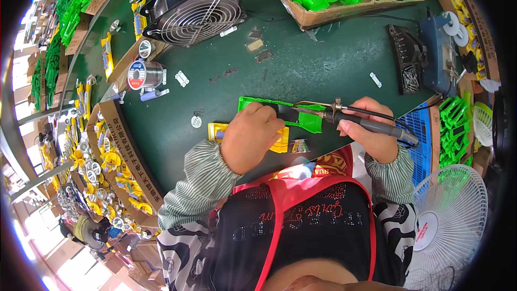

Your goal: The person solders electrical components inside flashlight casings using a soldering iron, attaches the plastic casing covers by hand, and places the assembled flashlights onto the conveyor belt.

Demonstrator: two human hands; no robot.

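Observation:
My right hand grips a soldering iron by its dark handle, with a thin metal guide tube mounted along it. The iron's tip points left, over an open green plastic shell lying on the bench. My left hand is curled over the shell's left part; its fingertips and whatever they pinch are mostly hidden. Under and beside that hand lies a yellow plastic shell, partly covered. A small part with thin wires sits at the yellow shell's right end, near the bench edge.
A black fan with a wire grille stands at the back left, near a solder spool. Behind is a carton of green shells. A black tray of screws and a blue machine are at right; yellow flashlight parts fill a left carton.

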